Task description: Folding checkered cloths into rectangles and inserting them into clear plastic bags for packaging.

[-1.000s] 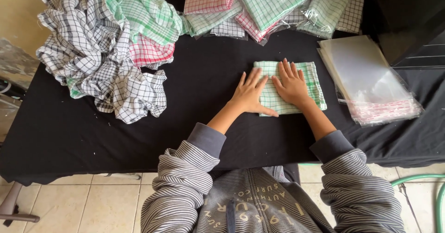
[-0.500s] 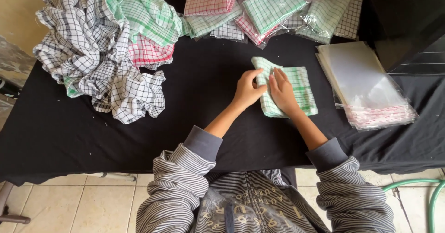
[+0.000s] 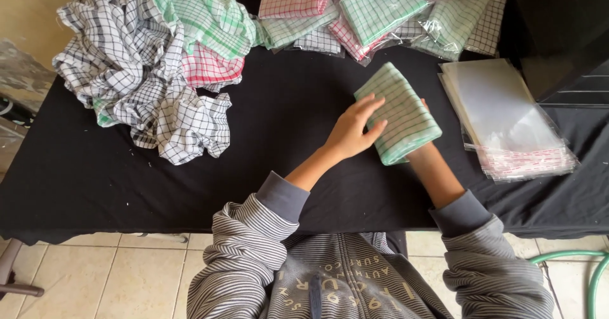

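Note:
A folded green-and-white checked cloth is lifted off the black table, tilted with its long side running up and left. My right hand is under it and mostly hidden; only the wrist and a fingertip at the far edge show. My left hand presses against the cloth's left edge, fingers resting on top.
A heap of loose checked cloths in black, green and red lies at the table's far left. Several bagged folded cloths lie along the far edge. A stack of clear plastic bags sits at the right. A green hose lies on the tiled floor.
The cloth lay flat under both palms a second ago. It has since been folded narrower and picked up, with my right hand slipped beneath it.

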